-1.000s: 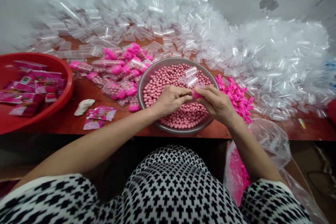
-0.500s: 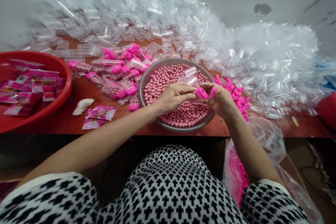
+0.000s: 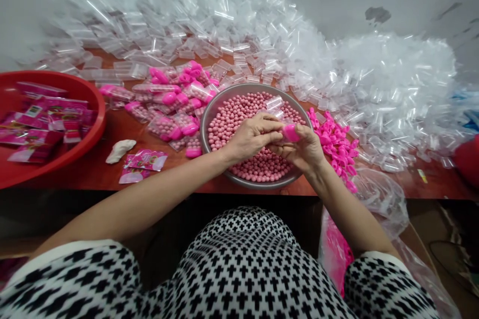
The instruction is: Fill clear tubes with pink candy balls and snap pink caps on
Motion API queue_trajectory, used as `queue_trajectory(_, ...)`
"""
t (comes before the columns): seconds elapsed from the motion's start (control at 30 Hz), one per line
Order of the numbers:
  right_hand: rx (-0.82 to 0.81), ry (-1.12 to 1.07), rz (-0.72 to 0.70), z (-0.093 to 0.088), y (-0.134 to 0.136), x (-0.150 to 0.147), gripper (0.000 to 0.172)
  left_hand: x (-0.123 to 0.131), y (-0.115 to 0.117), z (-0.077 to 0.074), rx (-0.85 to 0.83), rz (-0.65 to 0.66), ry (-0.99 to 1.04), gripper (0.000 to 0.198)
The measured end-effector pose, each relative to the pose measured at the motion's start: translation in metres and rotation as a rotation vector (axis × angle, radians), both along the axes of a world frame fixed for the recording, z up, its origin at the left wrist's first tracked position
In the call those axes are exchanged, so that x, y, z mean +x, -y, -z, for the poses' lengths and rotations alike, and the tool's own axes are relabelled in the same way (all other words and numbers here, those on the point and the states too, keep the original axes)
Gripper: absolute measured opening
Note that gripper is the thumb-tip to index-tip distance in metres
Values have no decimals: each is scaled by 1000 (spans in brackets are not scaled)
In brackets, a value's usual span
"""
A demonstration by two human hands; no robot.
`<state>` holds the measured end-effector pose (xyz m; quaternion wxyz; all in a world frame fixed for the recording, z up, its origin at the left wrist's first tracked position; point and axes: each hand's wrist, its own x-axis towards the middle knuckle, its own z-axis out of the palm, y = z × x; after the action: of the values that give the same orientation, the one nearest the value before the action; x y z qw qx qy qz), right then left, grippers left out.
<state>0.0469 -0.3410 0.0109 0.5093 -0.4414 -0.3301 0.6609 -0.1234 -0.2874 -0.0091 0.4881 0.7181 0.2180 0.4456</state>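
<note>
Over a grey bowl [image 3: 204, 134] of pink beads [image 3: 232, 117], my two hands meet. My left hand [image 3: 254, 137] is closed on a clear tube that its fingers largely cover. The thumb of my right hand [image 3: 305, 147] presses on a bright pink cap [image 3: 290, 133] at the tube's right end. Another clear tube [image 3: 274, 102] shows just above my fingers, over the beads. Loose pink caps [image 3: 335, 142] lie right of the bowl. Left of it are bead-filled tubes with pink caps [image 3: 170, 98].
A large heap of clear tubes [image 3: 299, 45] covers the back. At the left, a red basin [image 3: 98, 119] holds pink packets. A white lump [image 3: 120, 150] and pink packets [image 3: 145, 160] lie beside it. A plastic bag [image 3: 381, 199] hangs at the right front edge.
The pink cap in my right hand has come together with the tube's end, and my right thumb now lies against it. My left hand has hardly moved.
</note>
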Motion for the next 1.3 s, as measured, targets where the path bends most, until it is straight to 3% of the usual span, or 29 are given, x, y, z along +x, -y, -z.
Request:
queue_trajectory(0.13,21,18,10,-1,-1,-9,37,1,1,-2,-11,-24,-10,14)
queue_trajectory(0.27,8,86,-96,-7,-5,-7,62,-5,2,-12,-30,-67,3,19)
queue_trajectory(0.33,46,103,-78,-10,-8,4,70,-19,-4,-18,-43,-129,-3,23)
queue_trajectory(0.43,134,141,35,-10,-8,26,64,-57,-28,-27,-17,-323,-80,27)
queue_trajectory(0.53,175,189,127,-5,-4,44,52,-93,-55,-36,188,-669,-254,29)
queue_trajectory(0.6,176,191,160,-3,-1,50,47,-100,-63,-40,292,-754,-415,33)
queue_trajectory(0.67,177,176,182,-2,3,52,45,-87,-63,-40,347,-648,-560,28)
queue_trajectory(0.8,202,194,234,-3,9,60,39,-27,-54,-27,503,-296,-857,29)
queue_trajectory(0.93,216,229,351,-4,19,89,35,17,-58,-13,659,-151,-1098,36)
queue_trajectory(1.03,228,255,459,0,29,121,33,19,-63,-15,765,-105,-1182,38)
queue_trajectory(1.17,236,417,522,19,35,161,32,-3,-62,-35,829,-78,-1286,32)
queue_trajectory(1.3,230,800,458,48,21,186,26,-10,-49,-46,835,198,-1480,24)
